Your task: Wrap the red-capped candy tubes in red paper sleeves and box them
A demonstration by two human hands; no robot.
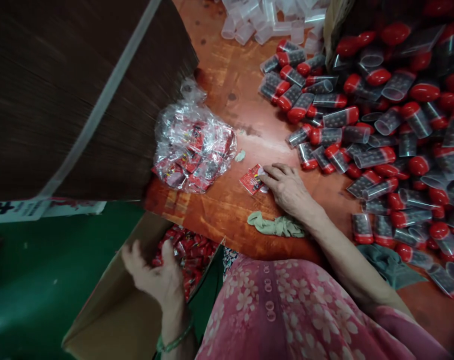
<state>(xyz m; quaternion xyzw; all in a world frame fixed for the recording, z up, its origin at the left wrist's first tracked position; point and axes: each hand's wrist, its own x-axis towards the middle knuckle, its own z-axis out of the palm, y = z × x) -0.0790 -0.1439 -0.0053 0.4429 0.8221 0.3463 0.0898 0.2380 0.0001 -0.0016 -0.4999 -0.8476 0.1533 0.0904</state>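
Observation:
My right hand (287, 187) rests palm down on the red-brown table (227, 85), its fingertips touching a small red packet (251, 179). My left hand (155, 275) hangs over an open cardboard box (118, 310) on the floor at lower left, fingers spread and holding nothing. The box holds several small red packets (189, 250). A clear plastic bag (193, 145) full of the same red packets lies on the table left of my right hand.
A large heap of clear tubes with red caps (380, 140) covers the table's right side. Empty clear tubes (272, 20) lie at the top. A green cloth (275, 226) sits by my right wrist. A dark brown board (69, 95) fills the upper left.

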